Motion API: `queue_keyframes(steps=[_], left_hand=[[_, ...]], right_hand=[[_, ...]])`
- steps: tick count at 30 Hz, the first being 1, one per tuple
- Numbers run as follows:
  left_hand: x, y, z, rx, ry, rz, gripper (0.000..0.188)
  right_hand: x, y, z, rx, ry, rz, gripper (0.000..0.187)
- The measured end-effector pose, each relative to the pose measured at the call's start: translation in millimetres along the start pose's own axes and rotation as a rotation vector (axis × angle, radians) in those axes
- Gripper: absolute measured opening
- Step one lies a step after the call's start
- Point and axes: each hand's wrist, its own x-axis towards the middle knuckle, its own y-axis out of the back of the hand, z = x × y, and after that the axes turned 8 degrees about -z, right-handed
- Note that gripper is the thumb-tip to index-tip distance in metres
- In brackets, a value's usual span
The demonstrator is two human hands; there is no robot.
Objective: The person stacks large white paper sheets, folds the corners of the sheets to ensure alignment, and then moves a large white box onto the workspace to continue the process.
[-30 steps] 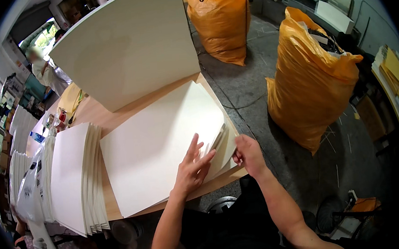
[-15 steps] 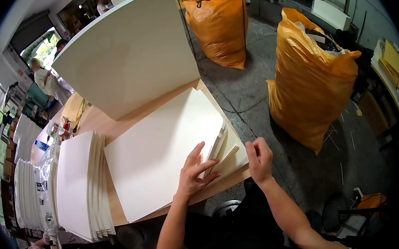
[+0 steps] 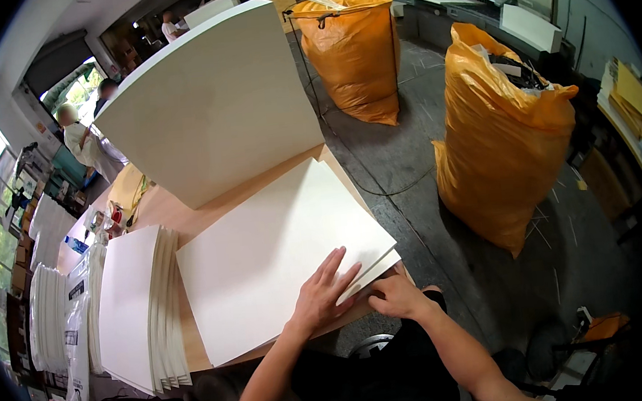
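Note:
A low stack of large white sheets (image 3: 265, 258) lies at an angle near the front edge of a wooden table (image 3: 197, 352). My left hand (image 3: 322, 292) rests on the top sheet by its near right edge, fingers stretched out and apart. Beside it, my right hand (image 3: 400, 294) is at the stack's near right corner, its fingers curled in against the lower sheet's edge. What the right fingertips hold, if anything, is hidden. Further left stands a thicker, fanned pile of white sheets (image 3: 127, 306).
A tall white block of stacked sheets (image 3: 212, 107) rises at the table's back. Plastic-wrapped bundles (image 3: 78, 325) line the left side. Two full orange sacks, one far (image 3: 352, 62) and one nearer (image 3: 502, 148), stand on the floor to the right. Two people (image 3: 90, 147) are at the far left.
The sheets' right end, lifted and gaping before, now lies flat. My right hand has come down and left from the air to the corner. The view has shifted slightly.

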Motion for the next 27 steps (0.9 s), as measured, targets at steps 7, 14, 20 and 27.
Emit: queue_keyframes(steps=[7,14,20,27], left_hand=[[9,-7,-11,-0.015,0.047,-0.012,0.065],[11,-2,-1,-0.081,0.085,0.036,0.062],[5,-8,-11,-0.073,0.061,0.053,0.056],[9,-2,-11,-0.310,0.128,0.108,0.050]], right_hand=[[-3,17,-12,-0.010,0.135,0.354,0.022],[-16,48,3,-0.299,-0.348,0.251,0.030],[9,70,-45,0.048,-0.274,0.282,0.034],[26,46,-31,1.072,-0.241,0.288,0.040]])
